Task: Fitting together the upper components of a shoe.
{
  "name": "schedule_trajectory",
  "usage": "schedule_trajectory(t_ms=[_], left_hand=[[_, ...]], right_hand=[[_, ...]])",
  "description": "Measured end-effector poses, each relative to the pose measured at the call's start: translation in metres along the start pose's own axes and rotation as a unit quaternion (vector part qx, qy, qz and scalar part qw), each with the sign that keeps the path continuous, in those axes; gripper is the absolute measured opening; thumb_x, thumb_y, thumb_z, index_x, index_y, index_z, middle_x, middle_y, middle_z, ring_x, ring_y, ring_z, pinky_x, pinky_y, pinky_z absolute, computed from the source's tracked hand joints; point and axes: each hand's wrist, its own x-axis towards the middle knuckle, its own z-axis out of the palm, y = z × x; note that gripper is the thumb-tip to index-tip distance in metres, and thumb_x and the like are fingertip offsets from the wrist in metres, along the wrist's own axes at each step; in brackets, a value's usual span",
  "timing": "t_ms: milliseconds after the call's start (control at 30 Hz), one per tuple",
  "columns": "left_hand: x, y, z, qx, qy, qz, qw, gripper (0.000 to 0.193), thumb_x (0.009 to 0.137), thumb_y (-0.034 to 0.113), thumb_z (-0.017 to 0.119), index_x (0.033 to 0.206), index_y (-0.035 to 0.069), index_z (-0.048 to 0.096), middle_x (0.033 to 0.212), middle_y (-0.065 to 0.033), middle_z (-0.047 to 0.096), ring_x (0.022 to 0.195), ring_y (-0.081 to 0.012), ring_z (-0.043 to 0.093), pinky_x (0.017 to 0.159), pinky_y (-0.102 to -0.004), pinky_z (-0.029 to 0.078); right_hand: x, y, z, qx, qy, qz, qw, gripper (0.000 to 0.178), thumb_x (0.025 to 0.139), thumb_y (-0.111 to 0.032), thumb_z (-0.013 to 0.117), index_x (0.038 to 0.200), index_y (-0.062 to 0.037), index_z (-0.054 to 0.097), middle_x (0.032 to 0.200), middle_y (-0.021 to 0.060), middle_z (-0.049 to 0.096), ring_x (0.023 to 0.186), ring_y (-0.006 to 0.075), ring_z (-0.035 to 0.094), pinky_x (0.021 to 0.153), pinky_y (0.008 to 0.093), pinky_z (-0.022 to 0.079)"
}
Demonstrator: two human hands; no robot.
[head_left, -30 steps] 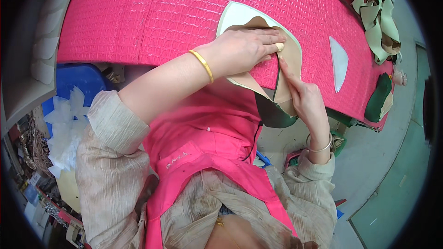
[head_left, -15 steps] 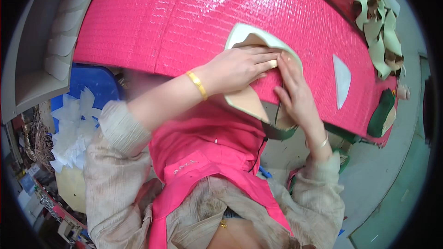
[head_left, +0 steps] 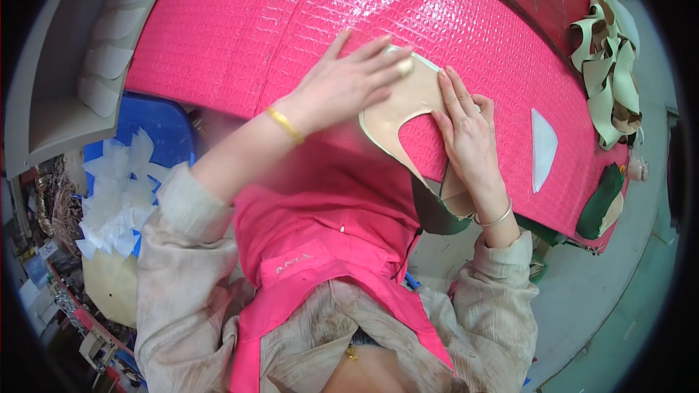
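2 relaxed hands here, nothing clenched: left hand [head_left: 344, 86] fanned over the upper edge of the beige piece [head_left: 413, 89], contact unclear, right hand [head_left: 470, 133] flat along its right side! It overhangs the pink table [head_left: 218, 51], so steady, even pressure should serve best

Pink apron [head_left: 328, 182], 2 beige sleeves [head_left: 189, 269], gold bangle [head_left: 284, 124], silver bangle [head_left: 495, 223]

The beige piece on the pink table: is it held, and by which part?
The beige piece isn't visibly gripped: the right hand rests on its right side; whether the left hand, over its upper left, touches it is unclear.
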Motion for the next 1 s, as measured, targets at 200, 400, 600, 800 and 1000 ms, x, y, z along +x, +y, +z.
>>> schedule_trajectory(t_ms=[200,400,600,800,1000], left_hand=[[-0.047,-0.002,-0.032,-0.135,-0.096,0.074,0.983,0.041,0.072,0.010,0.058,0.112,0.015,0.050,0.119,-0.0027,0.049,0.113,-0.0204,0.044,0.099,-0.0463,0.027],[-0.001,0.012,-0.046,-0.297,0.073,0.056,0.950,0.016,0.068,0.011,0.067,0.082,0.009,0.059,0.074,-0.0036,0.056,0.070,-0.0206,0.057,0.089,-0.0381,0.040],[0.020,-0.020,-0.055,-0.840,0.220,-0.084,0.489,0.056,0.079,0.024,0.061,0.126,0.005,0.037,0.117,-0.0085,0.049,0.108,-0.0175,0.047,0.091,-0.0310,0.035],[0.005,0.004,-0.040,-0.774,0.081,-0.305,0.549,0.030,0.080,0.019,0.060,0.102,-0.001,0.056,0.093,-0.0071,0.061,0.083,-0.0118,0.056,0.077,-0.0255,0.043],[0.017,0.020,-0.046,-0.743,0.175,-0.331,0.555,0.022,0.083,0.020,0.057,0.088,-0.001,0.060,0.078,-0.0048,0.062,0.068,-0.0104,0.057,0.063,-0.0227,0.046]], right_hand=[[0.001,0.002,-0.009,-0.030,-0.018,-0.010,0.999,0.051,0.076,-0.019,0.057,0.124,-0.0081,0.043,0.127,0.0051,0.043,0.086,0.0275,0.045,0.084,0.0327,0.040],[-0.006,-0.014,-0.081,0.522,-0.171,0.086,0.831,0.036,0.082,-0.007,0.054,0.116,0.0013,0.046,0.100,0.0069,0.056,0.089,0.0121,0.051,0.079,0.0256,0.042],[0.001,-0.001,-0.087,0.735,-0.053,0.168,0.655,0.016,0.084,-0.006,0.052,0.098,-0.0002,0.050,0.083,0.0041,0.058,0.072,0.0073,0.056,0.066,0.0184,0.045],[0.020,0.035,-0.052,0.544,0.025,0.171,0.821,0.022,0.084,-0.010,0.052,0.104,0.0003,0.051,0.088,0.0095,0.060,0.080,0.0132,0.058,0.069,0.0222,0.046],[0.037,-0.052,-0.057,0.289,-0.058,0.093,0.951,0.024,0.083,-0.021,0.055,0.084,0.0030,0.055,0.067,0.0130,0.052,0.062,0.0150,0.052,0.056,0.0291,0.041]])
